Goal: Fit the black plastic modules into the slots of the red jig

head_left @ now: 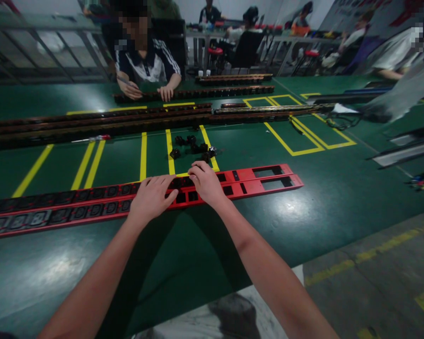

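Two long red rails (pixel 240 188) lie side by side on the green table, with black power sockets (pixel 80 212) fitted along their left stretch and open cutouts toward the right end. My left hand (pixel 151 198) rests across both rails, fingers stretched out and thumb apart. Just right of it, my right hand (pixel 207 182) is over the far rail with its fingers curled together; what they hold, if anything, is hidden. Beyond the rails lies a loose group of small black parts (pixel 194 146).
Long dark rails (pixel 92 122) run across the table behind, with a red-handled screwdriver (pixel 92 139) by them. A person (pixel 148 61) sits opposite, hands on another dark strip. Yellow tape (pixel 143 155) marks the table. Plastic wrapping (pixel 392 101) and metal profiles (pixel 410 153) lie right.
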`<state>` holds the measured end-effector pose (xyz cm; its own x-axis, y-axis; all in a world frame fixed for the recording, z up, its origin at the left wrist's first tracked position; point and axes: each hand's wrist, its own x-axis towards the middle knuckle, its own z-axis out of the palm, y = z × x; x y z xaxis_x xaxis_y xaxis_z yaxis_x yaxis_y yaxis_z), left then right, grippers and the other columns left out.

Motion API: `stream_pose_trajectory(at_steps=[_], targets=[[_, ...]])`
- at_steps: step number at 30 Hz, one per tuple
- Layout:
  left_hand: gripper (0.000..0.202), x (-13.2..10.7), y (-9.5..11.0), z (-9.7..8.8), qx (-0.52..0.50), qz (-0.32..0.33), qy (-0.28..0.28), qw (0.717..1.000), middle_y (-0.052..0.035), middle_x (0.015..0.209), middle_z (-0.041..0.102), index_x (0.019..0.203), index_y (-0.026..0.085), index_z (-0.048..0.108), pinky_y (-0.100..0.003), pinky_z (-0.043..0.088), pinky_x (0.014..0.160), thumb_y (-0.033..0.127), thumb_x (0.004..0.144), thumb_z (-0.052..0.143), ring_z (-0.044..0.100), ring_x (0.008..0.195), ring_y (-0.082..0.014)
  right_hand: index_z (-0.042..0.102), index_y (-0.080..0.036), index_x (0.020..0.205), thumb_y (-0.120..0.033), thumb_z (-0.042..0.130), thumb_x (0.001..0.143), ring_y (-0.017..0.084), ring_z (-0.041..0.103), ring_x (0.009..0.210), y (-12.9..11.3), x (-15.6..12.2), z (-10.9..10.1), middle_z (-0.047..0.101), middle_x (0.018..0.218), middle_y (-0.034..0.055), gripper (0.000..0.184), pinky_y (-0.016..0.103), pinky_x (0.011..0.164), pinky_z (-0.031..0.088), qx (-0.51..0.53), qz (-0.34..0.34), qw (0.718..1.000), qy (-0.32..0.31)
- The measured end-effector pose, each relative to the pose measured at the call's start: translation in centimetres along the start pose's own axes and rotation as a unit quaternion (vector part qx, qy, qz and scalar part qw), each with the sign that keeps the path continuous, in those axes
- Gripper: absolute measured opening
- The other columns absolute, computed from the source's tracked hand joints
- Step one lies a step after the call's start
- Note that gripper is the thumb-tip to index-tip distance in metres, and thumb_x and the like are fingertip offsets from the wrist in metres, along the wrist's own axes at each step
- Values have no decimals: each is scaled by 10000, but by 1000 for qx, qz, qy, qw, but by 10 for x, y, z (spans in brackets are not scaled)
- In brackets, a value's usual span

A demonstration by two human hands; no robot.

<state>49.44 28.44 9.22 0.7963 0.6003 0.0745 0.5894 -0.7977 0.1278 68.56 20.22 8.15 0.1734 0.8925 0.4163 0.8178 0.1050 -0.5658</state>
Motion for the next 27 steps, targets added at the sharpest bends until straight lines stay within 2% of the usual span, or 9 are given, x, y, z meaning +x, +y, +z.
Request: stream_pose_trajectory(at_steps=[8,14,18,23,27], targets=[[536,0,0,0,-1,1,4,1000,-128,1391,629,1413,151,524,-497,398,1084,450,1005,349,560,1285,-315,558,-212,927,-119,531,923,218,558,1120,2,-1,0,565,1178,104,97,355,935,480,29,15,999,40],[538,0,0,1,1,2,4,1000,-139,1398,624,1417,150,524,-506,394,1093,448,995,372,556,1297,-320,492,-229,910,-189,484,955,221,543,889,2,-1,1,593,895,44,61,343,783,452,-20,55,998,10],[527,-1,0,1,-1,1,6,1000,-131,1394,628,1405,156,532,-504,396,1089,448,999,364,558,1293,-317,517,-220,1018,-171,441,935,230,538,963,-3,-2,-4,591,1028,72,124,354,794,468,-22,37,999,-12],[546,-1,0,0,4,4,2,1000,-140,1400,621,1414,136,522,-503,396,1094,450,999,358,556,1294,-317,523,-189,1186,-44,435,804,257,498,1138,-3,-3,-4,515,1208,120,418,399,895,513,-13,21,1000,-17],[556,-1,0,-1,0,3,0,1000,-147,1410,615,1419,134,521,-509,391,1101,455,999,348,550,1302,-316,518,-190,1286,-14,416,844,230,490,1237,-1,-3,-1,497,1272,118,487,411,1043,479,17,1,999,-32]])
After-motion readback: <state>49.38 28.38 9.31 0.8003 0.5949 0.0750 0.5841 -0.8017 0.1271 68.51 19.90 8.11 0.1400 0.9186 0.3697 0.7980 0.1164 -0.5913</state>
